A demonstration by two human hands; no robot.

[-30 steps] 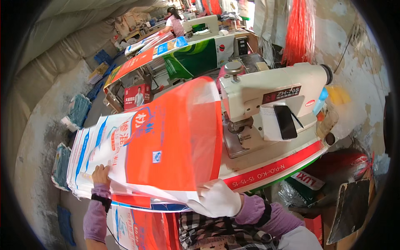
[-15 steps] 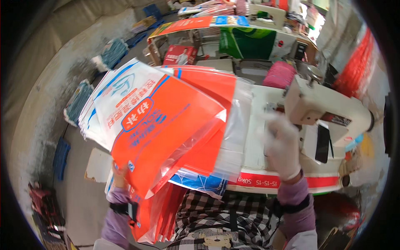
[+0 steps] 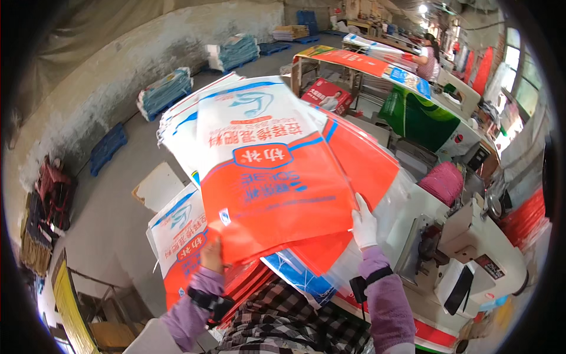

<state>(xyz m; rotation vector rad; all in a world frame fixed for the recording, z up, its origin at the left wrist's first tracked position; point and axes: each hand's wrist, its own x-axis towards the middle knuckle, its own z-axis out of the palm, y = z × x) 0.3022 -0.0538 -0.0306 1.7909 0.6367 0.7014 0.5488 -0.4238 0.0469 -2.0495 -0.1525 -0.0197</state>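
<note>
A large orange-and-white woven sack (image 3: 277, 206) lies across the top of a pile in front of me, its white end pointing away. My left hand (image 3: 212, 255), bare, is closed on its near left corner. On my right hand (image 3: 364, 225) is a white glove, and its fingers are closed on the sack's right edge. Under this sack, more orange-and-white sacks (image 3: 370, 162) fan out to the right. Another group of the same sacks (image 3: 181, 227) hangs at the left, below my left hand. A blue printed sheet (image 3: 299, 274) shows beneath the pile.
To the right stands a white sewing machine (image 3: 480, 236), with a pink thread cone (image 3: 441, 183) behind it. A second worktable with a green sheet (image 3: 418, 118) is farther off, where another person (image 3: 429, 59) works. Bundled sacks (image 3: 165, 91) and a blue pallet (image 3: 108, 147) line the left wall.
My right hand has moved left from beside the sewing machine onto the sack's right edge. The top sack has turned straighter and lies flatter. My view has swung to the left and up.
</note>
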